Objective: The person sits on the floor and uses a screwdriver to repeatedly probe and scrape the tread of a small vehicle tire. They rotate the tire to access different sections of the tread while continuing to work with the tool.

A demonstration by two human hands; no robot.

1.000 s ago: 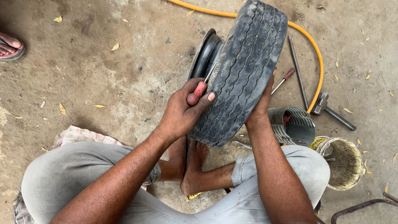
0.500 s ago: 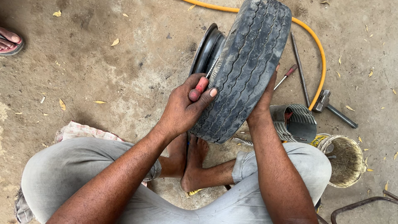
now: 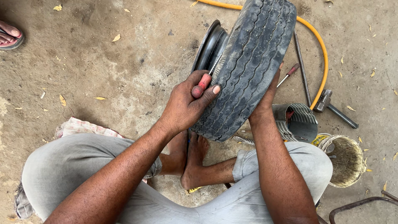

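Since half a second ago, little has shifted: my left hand [image 3: 188,101] has stayed clenched on the red-handled screwdriver [image 3: 204,81], its thumb pressed on the tread, and the tire [image 3: 248,70] leans much as it did, upright on its edge just past my bare feet [image 3: 188,159].

My right hand [image 3: 269,93] lies against the tire's far side at 3 o'clock; only fingertips show over the tread, so I cannot tell how firmly it grasps.

The tire stands at the centre of my view, with its dark metal rim [image 3: 209,45] showing at 10 o'clock of it, where the screwdriver's shaft points in.

Counting: one tire, one rim, two screwdrivers (the second, a loose screwdriver [image 3: 288,74], lies at 3 o'clock), one long metal bar [image 3: 302,68], one hammer [image 3: 331,105], one yellow hose [image 3: 321,49], one cut piece of tire [image 3: 296,120], one dirty bucket [image 3: 346,159] at 4 o'clock, one sandalled foot [image 3: 9,35] of another person at 10 o'clock.
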